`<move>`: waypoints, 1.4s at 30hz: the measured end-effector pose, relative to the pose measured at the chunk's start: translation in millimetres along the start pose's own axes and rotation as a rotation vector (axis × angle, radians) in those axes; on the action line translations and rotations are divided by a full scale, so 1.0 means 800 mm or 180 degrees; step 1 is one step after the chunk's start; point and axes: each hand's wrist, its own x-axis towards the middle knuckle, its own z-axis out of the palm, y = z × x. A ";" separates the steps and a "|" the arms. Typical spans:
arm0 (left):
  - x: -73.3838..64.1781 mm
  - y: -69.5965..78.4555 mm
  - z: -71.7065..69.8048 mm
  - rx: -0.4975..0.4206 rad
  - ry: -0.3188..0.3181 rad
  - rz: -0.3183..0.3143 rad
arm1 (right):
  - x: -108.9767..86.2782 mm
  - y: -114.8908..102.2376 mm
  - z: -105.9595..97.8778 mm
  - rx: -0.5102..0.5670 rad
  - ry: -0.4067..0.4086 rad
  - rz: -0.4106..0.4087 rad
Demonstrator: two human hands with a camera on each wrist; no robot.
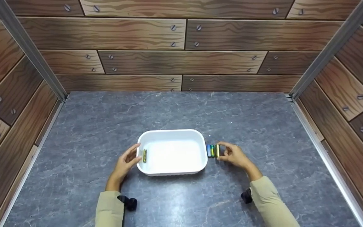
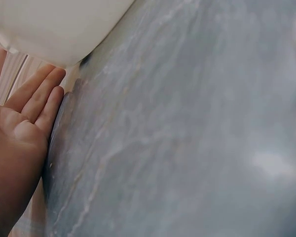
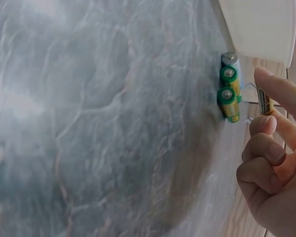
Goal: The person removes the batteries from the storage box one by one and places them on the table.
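Observation:
A white rectangular tub [image 1: 175, 154] with rounded corners sits on the table. One gold-and-dark battery [image 1: 144, 156] lies inside by its left wall. My left hand [image 1: 124, 164] is at the tub's left end, thumb and forefinger at the rim; in the left wrist view the fingers [image 2: 37, 96] reach out straight against its outside. Just right of the tub, my right hand [image 1: 235, 156] pinches a small battery [image 3: 265, 102] between thumb and forefinger, its other fingers curled. Beside it stand a blue battery [image 1: 209, 151] and green-and-yellow batteries [image 3: 229, 103] in a close row.
The grey marbled table [image 1: 175, 110] runs back to a wood-patterned wall [image 1: 181, 63]. Side walls with metal edging [image 1: 336, 167] bound it left and right. A black wrist device [image 1: 131, 204] is on each forearm, by the beige sleeves [image 1: 109, 208].

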 end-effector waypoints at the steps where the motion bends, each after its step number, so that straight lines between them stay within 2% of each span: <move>1: 0.000 0.000 0.000 0.0004 -0.0001 0.0003 | 0.000 0.002 -0.001 -0.0025 -0.0014 0.0038; 12: 0.002 -0.001 0.001 0.0053 -0.0009 -0.0007 | 0.005 0.016 -0.003 -0.0111 -0.0059 0.0386; 19: 0.002 -0.001 0.001 -0.0032 -0.0030 0.0027 | 0.008 0.022 -0.001 -0.0127 -0.0011 0.0282; 26: 0.002 -0.001 0.001 0.0020 0.0011 0.0008 | 0.011 0.019 0.002 -0.0156 -0.0027 0.0400; 33: 0.000 0.001 0.000 0.0034 -0.0039 -0.0053 | 0.011 0.018 0.001 -0.0060 -0.0074 0.0357; 42: 0.000 0.000 0.000 0.0101 -0.0007 -0.0019 | 0.012 0.003 -0.003 -0.0161 -0.0058 0.0388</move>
